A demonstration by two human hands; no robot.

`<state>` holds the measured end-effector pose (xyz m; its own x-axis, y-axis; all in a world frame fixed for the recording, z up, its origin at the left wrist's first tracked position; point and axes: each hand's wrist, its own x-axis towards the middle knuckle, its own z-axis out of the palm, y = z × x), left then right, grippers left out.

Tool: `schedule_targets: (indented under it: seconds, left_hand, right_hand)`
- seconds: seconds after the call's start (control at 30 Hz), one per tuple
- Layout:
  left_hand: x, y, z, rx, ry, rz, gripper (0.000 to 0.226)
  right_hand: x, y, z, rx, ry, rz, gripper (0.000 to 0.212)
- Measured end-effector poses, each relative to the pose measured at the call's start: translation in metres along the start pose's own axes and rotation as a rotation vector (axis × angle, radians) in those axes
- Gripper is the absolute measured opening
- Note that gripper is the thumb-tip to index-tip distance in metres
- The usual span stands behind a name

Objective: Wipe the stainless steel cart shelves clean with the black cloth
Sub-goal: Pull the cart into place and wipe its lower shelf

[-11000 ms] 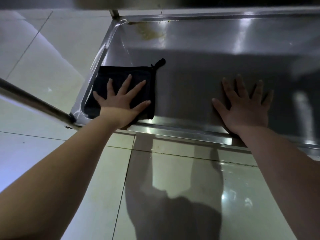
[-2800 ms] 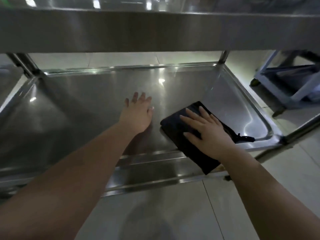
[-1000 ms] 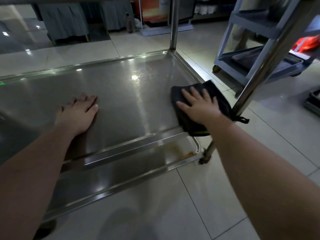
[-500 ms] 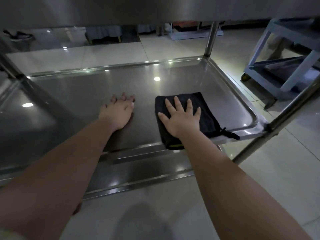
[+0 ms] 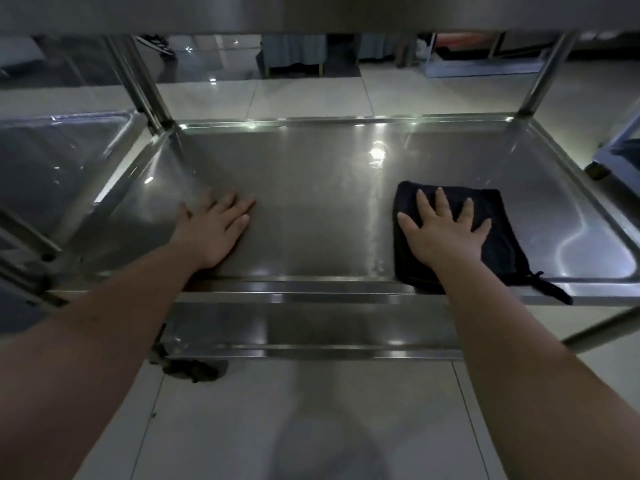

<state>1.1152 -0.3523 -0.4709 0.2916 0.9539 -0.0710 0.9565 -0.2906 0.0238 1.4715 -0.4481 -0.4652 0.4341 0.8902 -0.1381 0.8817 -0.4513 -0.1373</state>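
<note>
Step in hand, by the look of it: wiping the middle shelf [image 5: 311,202] of the cart, right half.

Left hand [image 5: 214,233] flat on bare steel, fingers straight and close together, holding nothing, apparently bracing. Well to its right, black cloth [image 5: 502,244] folded square on the same shelf near the front edge, its loop [image 5: 550,289] trailing over the rim. On top of the cloth, right hand [image 5: 446,233], palm down, fingers spread, pressing rather than pinching.

Next move probably calls for steady palm pressure and a slide leftward across the steel between the hands, with the left hand lifted clear of the path.

Surface: dull brushed steel with a raised rim, faint streaks, spots of glare. Lower shelf [image 5: 311,323] beneath, upper shelf [image 5: 311,12] overhead.

Room, from the left: neighbouring steel cart [image 5: 62,161] just beside, pale glossy floor tiles [image 5: 294,427], dim background, blue cart [image 5: 620,154] at the right edge.
</note>
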Motion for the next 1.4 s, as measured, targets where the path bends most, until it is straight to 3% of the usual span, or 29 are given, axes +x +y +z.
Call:
schedule_targets:
  seconds: [0.27,0.4,0.6,0.7,0.8,1.0,1.1,1.23,1.33,1.4]
  left_hand:
    - [-0.001,-0.005,0.002,-0.045,0.031,-0.009,0.048]
    - [-0.003,0.0,0.0,-0.051,0.025,0.002,0.049]
    - [-0.003,0.002,0.001,-0.07,0.043,-0.003,0.049]
    - [-0.004,0.007,0.003,-0.084,0.043,-0.012,0.048]
    - [-0.007,0.01,0.002,-0.075,0.051,-0.027,0.048]
    - [-0.011,0.008,0.005,-0.087,0.07,-0.039,0.047]
    - [-0.012,0.007,0.003,-0.109,0.061,-0.031,0.048]
    - [-0.02,0.007,-0.007,-0.09,0.151,0.001,0.05]
    - [-0.02,0.043,-0.02,-0.038,0.253,0.106,0.052]
    - [-0.019,0.092,-0.021,-0.096,0.188,0.154,0.053]
  right_hand:
    - [-0.049,-0.173,0.035,-0.05,-0.067,-0.341,0.068]
    - [-0.029,-0.135,0.023,0.02,-0.056,-0.363,0.068]
    - [0.018,0.009,-0.008,0.042,-0.011,-0.024,0.068]
    - [0.021,0.049,-0.013,0.059,-0.007,0.087,0.068]
    - [0.015,0.027,-0.011,0.067,-0.001,0.12,0.067]
    - [-0.023,-0.122,0.018,0.009,0.01,-0.218,0.066]
    - [-0.048,-0.176,0.03,-0.006,-0.03,-0.27,0.065]
    - [-0.045,-0.165,0.014,0.248,-0.095,-0.332,0.058]
    - [-0.027,-0.118,-0.008,0.365,0.06,-0.311,0.053]
    - [-0.02,-0.088,-0.013,0.356,0.08,-0.235,0.05]
